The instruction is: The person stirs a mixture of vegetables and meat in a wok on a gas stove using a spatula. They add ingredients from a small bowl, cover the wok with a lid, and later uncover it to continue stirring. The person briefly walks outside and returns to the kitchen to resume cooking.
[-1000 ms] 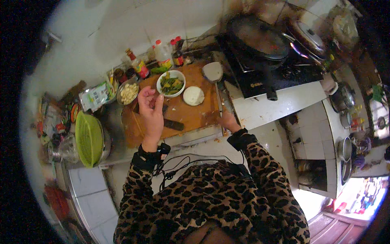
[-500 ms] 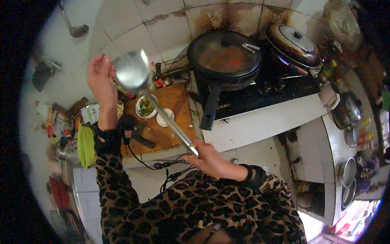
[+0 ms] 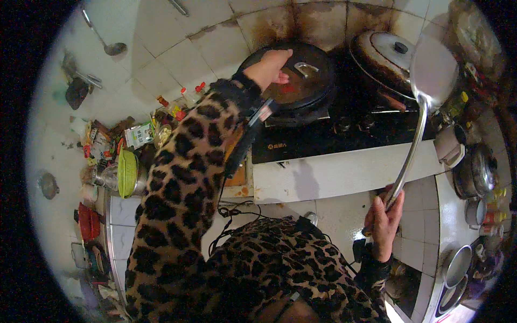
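Note:
My left hand [image 3: 272,67] is over the dark round lid [image 3: 309,86] of the frying pan on the stove, left of the lid's metal handle [image 3: 306,69], with the index finger out and the others loosely curled. My left sleeve hides much of the chopping board [image 3: 238,175]. In my right hand [image 3: 383,220] is the long handle of a steel spatula [image 3: 434,72], its blade raised at the right in front of an oval lidded pan [image 3: 379,64].
The black stove top [image 3: 344,145] has a white counter edge [image 3: 301,180] below it. Packets, bottles and a green basket [image 3: 127,172] crowd the left. Pots [image 3: 474,169] line the right-hand counter [image 3: 449,231]. A ladle [image 3: 114,48] hangs on the tiled wall.
The view has swung toward the stove. My left hand has moved from beside the spatula blade to the pan lid. My right hand has carried the spatula to the right and turned it upright.

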`<act>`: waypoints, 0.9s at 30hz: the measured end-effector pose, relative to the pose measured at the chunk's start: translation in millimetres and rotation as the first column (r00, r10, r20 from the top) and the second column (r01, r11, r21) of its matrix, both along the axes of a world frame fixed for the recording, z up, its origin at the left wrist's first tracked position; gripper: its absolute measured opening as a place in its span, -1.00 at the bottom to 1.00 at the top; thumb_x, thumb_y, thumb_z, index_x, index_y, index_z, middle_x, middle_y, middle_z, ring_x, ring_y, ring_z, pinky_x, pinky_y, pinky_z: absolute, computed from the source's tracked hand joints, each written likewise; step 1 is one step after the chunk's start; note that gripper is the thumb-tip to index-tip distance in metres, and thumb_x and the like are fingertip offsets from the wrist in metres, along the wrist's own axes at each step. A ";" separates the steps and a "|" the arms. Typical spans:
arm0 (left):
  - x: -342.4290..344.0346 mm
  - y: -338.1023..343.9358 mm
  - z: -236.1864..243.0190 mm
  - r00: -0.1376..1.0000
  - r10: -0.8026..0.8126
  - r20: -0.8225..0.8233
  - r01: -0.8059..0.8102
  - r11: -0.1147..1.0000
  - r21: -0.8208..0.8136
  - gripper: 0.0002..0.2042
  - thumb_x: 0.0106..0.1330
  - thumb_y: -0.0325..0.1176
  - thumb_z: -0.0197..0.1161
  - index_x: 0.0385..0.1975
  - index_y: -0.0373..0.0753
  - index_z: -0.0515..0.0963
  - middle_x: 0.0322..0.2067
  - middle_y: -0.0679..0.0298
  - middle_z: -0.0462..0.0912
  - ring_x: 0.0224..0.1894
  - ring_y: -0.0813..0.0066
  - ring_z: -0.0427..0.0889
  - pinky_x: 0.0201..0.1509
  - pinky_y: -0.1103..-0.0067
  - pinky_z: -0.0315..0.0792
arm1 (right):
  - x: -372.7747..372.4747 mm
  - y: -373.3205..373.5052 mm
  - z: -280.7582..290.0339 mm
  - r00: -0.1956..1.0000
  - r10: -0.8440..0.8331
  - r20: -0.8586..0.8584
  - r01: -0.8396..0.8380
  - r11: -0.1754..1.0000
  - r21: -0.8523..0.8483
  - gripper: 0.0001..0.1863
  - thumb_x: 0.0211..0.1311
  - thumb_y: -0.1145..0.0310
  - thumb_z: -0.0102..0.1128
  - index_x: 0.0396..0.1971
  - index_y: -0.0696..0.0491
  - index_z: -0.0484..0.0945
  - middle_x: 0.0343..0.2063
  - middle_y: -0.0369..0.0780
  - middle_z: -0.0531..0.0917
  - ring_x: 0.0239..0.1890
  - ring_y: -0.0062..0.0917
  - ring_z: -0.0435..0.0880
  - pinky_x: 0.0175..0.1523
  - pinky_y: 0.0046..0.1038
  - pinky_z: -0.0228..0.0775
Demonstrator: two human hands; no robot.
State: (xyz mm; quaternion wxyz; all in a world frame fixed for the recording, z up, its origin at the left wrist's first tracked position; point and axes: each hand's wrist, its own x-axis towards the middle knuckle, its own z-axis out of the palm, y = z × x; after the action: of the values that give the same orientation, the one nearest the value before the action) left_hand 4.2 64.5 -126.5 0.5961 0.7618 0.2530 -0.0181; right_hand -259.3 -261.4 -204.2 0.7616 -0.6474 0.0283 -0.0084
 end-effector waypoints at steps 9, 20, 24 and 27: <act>70.0 7.7 -54.3 0.802 -0.570 -0.180 0.181 -0.055 0.982 -0.81 0.06 -0.41 0.13 -0.30 -0.21 0.52 -0.35 0.11 0.57 -0.30 0.15 0.56 -0.27 0.39 0.46 | -22.8 -47.7 -65.7 0.977 -0.207 -0.058 0.190 0.958 -0.214 -0.67 0.04 0.57 0.12 -0.15 0.11 0.32 -0.62 -0.42 0.30 -0.59 -0.81 0.21 -0.54 -0.74 0.06; -38.9 53.0 37.9 0.571 -0.762 0.305 0.298 0.538 0.788 -0.77 0.06 -0.47 0.07 -0.25 -0.14 0.38 -0.55 0.37 0.37 -0.53 0.67 0.34 -0.53 0.70 0.25 | -6.9 -66.3 -45.9 0.992 -0.118 0.035 0.123 0.950 -0.287 -0.58 0.05 0.58 0.11 -0.03 0.18 0.31 -0.44 -0.35 0.45 -0.47 -0.75 0.33 -0.40 -0.73 0.20; -96.3 88.4 91.0 0.659 -0.555 0.508 0.263 0.803 0.535 -0.78 0.06 -0.44 0.05 -0.25 -0.19 0.36 -0.55 0.35 0.39 -0.58 0.69 0.35 -0.55 0.74 0.27 | 23.9 -59.0 -11.0 0.995 -0.025 0.098 0.075 0.838 -0.540 -0.62 0.12 0.46 0.07 -0.04 0.22 0.32 -0.38 -0.24 0.52 -0.33 -0.66 0.38 -0.21 -0.63 0.28; -137.3 123.8 116.9 0.701 -0.405 0.587 0.328 0.914 0.239 -0.78 0.06 -0.43 0.05 -0.26 -0.22 0.35 -0.57 0.35 0.39 -0.61 0.69 0.34 -0.59 0.75 0.27 | 60.9 -43.6 27.5 0.984 0.077 0.161 0.076 0.634 -0.770 -0.70 0.14 0.38 0.05 -0.15 0.18 0.37 -0.58 -0.15 0.50 -0.55 -0.63 0.32 -0.43 -0.53 0.28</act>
State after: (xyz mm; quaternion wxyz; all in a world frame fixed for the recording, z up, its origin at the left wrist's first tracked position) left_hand -133.1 188.4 -9.6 0.5846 0.7921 -0.1153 0.1321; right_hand -198.4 -304.9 -176.7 0.4105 -0.9074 -0.0465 -0.0774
